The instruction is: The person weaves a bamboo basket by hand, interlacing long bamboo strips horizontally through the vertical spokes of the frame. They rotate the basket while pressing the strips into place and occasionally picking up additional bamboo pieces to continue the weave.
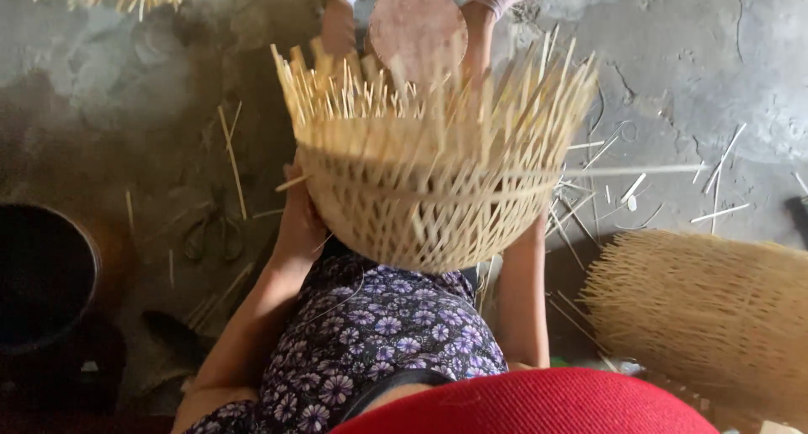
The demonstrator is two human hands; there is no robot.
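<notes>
From the head view, the half-woven bamboo basket (429,190) rests against the person's lap, loose stakes pointing away, steadied on both sides: left hand (296,223) pressed to its wall, right hand hidden behind it, grip impossible to tell.

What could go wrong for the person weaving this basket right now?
The basket has many loose strip ends sticking up at its rim; they could poke the left hand gripping its side or snap if bent. The right hand is hidden behind the basket, so its grip cannot be judged. Scissors and stray strips lie on the floor near the feet, where someone might step on them.
</notes>
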